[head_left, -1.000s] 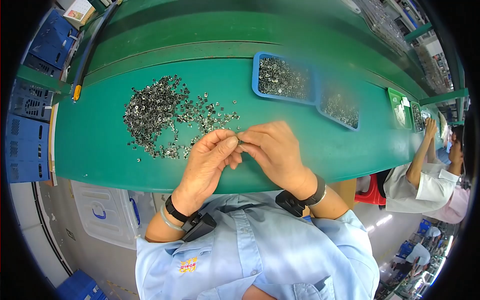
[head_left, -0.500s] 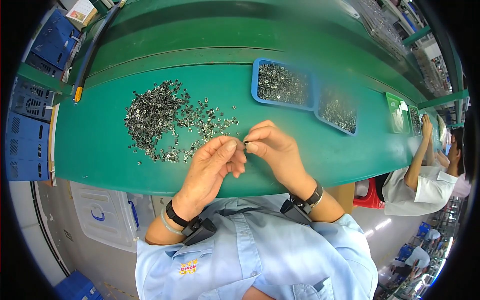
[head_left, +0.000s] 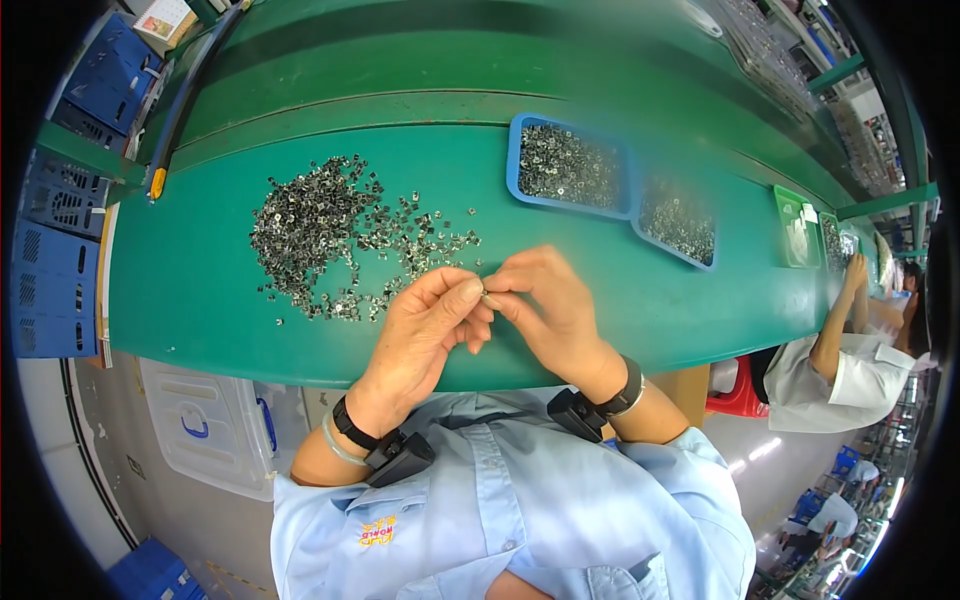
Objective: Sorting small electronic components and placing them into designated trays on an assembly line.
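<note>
Just above the front part of the green table, my left hand (head_left: 425, 330) and my right hand (head_left: 552, 312) meet fingertip to fingertip. Both pinch the same small metal part (head_left: 485, 293), mostly covered by the fingers, so its exact form is not clear. To the left and beyond my hands lies a heap of tiny square black-and-silver metal parts (head_left: 310, 225). Loose ones (head_left: 415, 245) spread from the heap toward my fingers. Two blue trays stand beyond my right hand, the left tray (head_left: 513, 165) and the right tray (head_left: 665, 250), each holding many similar small parts.
The green table (head_left: 220, 340) has a raised back ledge. Farther right sit a green tray (head_left: 785, 230) and a co-worker in a white shirt (head_left: 840, 385). Blue crates (head_left: 55, 290) stack at the left; a lidded clear box (head_left: 205, 425) is on the floor.
My right fingers have closed in against the left fingertips, covering the small part that showed dark between them before. The left hand has hardly moved.
</note>
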The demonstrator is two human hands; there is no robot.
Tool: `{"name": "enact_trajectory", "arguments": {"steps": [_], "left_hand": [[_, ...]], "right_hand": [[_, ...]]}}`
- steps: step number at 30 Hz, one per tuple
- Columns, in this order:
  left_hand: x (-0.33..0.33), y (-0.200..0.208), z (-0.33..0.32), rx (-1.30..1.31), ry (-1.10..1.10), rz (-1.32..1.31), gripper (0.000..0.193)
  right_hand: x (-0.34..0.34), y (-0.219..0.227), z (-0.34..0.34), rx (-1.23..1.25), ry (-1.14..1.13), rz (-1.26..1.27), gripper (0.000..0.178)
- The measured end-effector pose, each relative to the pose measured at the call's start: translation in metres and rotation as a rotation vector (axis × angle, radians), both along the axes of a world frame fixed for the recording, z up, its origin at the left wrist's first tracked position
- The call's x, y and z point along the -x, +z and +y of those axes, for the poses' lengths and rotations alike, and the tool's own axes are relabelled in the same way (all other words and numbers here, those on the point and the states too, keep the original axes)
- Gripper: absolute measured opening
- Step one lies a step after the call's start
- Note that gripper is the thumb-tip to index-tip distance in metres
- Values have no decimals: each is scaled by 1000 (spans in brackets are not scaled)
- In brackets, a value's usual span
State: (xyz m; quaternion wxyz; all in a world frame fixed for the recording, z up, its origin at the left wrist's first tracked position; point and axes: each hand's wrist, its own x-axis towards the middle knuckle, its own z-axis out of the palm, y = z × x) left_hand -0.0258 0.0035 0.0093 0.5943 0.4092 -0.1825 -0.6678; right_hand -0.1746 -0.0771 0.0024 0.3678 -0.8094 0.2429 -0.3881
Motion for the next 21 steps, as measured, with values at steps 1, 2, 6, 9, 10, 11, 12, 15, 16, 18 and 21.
{"name": "enact_trajectory", "arguments": {"steps": [1, 2, 6, 9, 10, 11, 12, 15, 16, 18, 21], "left_hand": [[0, 0, 0, 0, -1, -1, 19], [0, -2, 0, 7, 7, 4, 18], [1, -5, 0, 45, 23, 32, 16], [2, -6, 0, 88, 22, 66, 15], [3, -7, 0, 99, 26, 92, 15], [4, -7, 0, 110, 32, 119, 14], [5, -8, 0, 120, 37, 146, 14], [9, -11, -1, 152, 48, 195, 13], [10, -11, -1, 168, 54, 220, 12], [11, -13, -1, 180, 57, 210, 12], [11, -13, -2, 207, 65, 191, 12]], "right_hand": [[0, -2, 1, 53, -18, 11, 21], [0, -3, 1, 52, -19, 10, 21], [-1, -4, 2, 139, -46, -23, 22], [-1, -4, 3, 135, -35, -33, 22], [-1, -4, 4, 134, -36, -33, 22], [-1, -3, 6, 88, -33, -49, 22], [-1, -2, 7, 41, -29, -64, 21], [0, -1, 9, -26, -19, -89, 21], [0, -1, 9, -45, -12, -98, 20], [1, 0, 8, -63, -6, -108, 20], [1, -1, 7, -61, 23, -115, 19]]}}
